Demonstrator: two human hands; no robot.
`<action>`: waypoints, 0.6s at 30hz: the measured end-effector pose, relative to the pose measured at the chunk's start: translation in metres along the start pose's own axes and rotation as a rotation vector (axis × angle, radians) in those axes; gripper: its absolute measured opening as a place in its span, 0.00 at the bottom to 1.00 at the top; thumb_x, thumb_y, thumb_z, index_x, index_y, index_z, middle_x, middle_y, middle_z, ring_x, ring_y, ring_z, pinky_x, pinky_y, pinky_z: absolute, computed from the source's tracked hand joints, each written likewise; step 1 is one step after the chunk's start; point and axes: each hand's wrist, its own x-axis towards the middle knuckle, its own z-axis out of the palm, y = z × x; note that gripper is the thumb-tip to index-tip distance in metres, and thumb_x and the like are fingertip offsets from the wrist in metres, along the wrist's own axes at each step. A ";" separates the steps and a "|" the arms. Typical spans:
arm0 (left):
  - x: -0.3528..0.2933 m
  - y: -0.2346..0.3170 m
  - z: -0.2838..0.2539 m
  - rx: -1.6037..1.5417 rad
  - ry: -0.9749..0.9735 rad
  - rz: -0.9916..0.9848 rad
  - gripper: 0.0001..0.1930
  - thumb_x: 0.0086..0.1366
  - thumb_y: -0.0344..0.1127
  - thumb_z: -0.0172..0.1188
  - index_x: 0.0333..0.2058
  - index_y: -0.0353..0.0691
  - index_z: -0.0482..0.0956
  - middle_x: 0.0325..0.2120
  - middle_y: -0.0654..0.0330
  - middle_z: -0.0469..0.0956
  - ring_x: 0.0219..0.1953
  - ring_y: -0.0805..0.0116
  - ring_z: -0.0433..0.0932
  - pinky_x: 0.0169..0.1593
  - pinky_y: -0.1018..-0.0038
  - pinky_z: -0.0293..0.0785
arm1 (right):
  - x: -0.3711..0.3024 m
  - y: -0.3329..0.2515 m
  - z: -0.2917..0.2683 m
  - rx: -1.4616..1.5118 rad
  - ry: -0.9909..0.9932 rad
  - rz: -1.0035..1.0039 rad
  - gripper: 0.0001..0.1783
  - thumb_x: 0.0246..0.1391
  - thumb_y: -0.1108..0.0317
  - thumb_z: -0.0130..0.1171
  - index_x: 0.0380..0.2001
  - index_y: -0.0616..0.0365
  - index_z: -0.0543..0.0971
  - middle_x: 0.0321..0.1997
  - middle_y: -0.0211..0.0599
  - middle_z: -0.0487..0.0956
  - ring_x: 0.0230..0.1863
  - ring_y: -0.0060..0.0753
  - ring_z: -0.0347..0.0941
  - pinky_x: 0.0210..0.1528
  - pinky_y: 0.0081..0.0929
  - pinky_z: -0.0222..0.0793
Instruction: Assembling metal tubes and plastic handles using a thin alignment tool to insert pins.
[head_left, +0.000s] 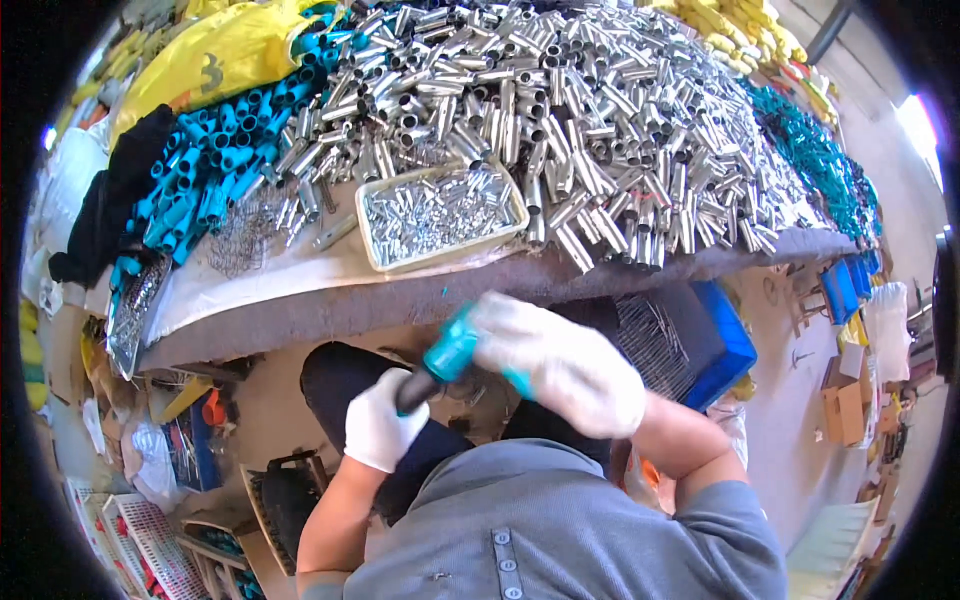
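Note:
My left hand [385, 425], in a white glove, is closed around the black end of a tube-shaped piece. The black part [414, 390] slants up to a wider teal part [452, 345]. Against that teal end lies my right hand [560, 365], also white-gloved and smeared by motion, so its fingers do not show clearly. A second small teal patch [518, 382] peeks out under the right glove; what it belongs to is hidden. Both hands are above my lap, in front of the table's near edge.
A big heap of shiny metal tubes [600, 120] covers the table [300, 310]. A cream tray [375, 262] of small metal parts stands near its edge. Teal tubes [215, 165], a yellow sack [215, 60] and black cloth [120, 195] lie left. A blue bin [735, 350] of thin rods is right.

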 end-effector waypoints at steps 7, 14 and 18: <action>-0.003 0.009 -0.008 -0.081 0.017 -0.041 0.14 0.47 0.34 0.67 0.34 0.40 0.76 0.28 0.48 0.78 0.31 0.50 0.79 0.32 0.64 0.75 | -0.001 0.019 -0.008 0.549 0.014 0.286 0.22 0.62 0.61 0.41 0.52 0.64 0.72 0.57 0.46 0.71 0.62 0.42 0.62 0.65 0.38 0.50; -0.006 0.029 0.003 -0.082 -0.006 0.173 0.17 0.44 0.34 0.67 0.35 0.40 0.76 0.25 0.50 0.78 0.29 0.50 0.78 0.32 0.64 0.75 | 0.000 0.039 -0.025 0.294 0.151 0.542 0.19 0.62 0.63 0.42 0.47 0.62 0.75 0.53 0.48 0.74 0.54 0.45 0.69 0.59 0.35 0.60; -0.003 0.012 0.010 0.024 -0.177 0.163 0.16 0.46 0.34 0.66 0.35 0.42 0.75 0.27 0.50 0.77 0.31 0.51 0.78 0.33 0.65 0.75 | 0.007 -0.027 -0.009 -0.083 0.041 -0.176 0.19 0.54 0.69 0.46 0.49 0.59 0.71 0.56 0.52 0.68 0.60 0.55 0.61 0.62 0.45 0.52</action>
